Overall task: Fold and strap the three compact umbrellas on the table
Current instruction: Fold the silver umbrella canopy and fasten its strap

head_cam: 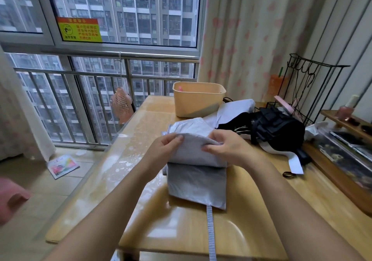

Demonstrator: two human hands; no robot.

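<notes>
Left hand (pixel 167 145) pinches the top fold of the grey umbrella (pixel 197 180), fingers curled round the cloth. Right hand (pixel 227 146) grips the same fold just beside it, fingers bent in, knuckles up. The two hands are near each other but not touching. The grey umbrella lies mid-bench w/ its cloth doubled over itself and the lower flap flat on the bench (pixel 181 224). A grey woven strap (pixel 210 232) runs loose from the flap's near edge, out past the front edge of the bench.

Behind & to the right is a black umbrella (pixel 277 127), bunched up. It has small pale letters on it, maybe "UV", too small to be sure. A white band (pixel 295 163) trails from it toward the near side, w/ a black loop at its end. A white umbrella (pixel 234 108) lies btwn the black one & a beige basket (pixel 199 103), against the basket's side.

Writing: a yellow-&-red sticker (pixel 79 29) on the window glass has Chinese characters plus a figure pictogram, not legible from here. A booklet (pixel 62 166) lies on the floor tiles, print blurred.

The bench is pale wood under a glossy clear cover, w/ glare patches on its left part. Its left edge faces the window railing, and a pink fan (pixel 121 105) sits btwn them. The right side is crowded w/ a wire rack (pixel 314 91), a wood-rimmed tray (pixel 338 182) & a pink bottle (pixel 345 110). Open bench lies left of the grey umbrella & in front of it. A curtain (pixel 261 29) w/ pink hearts hangs behind the basket.
</notes>
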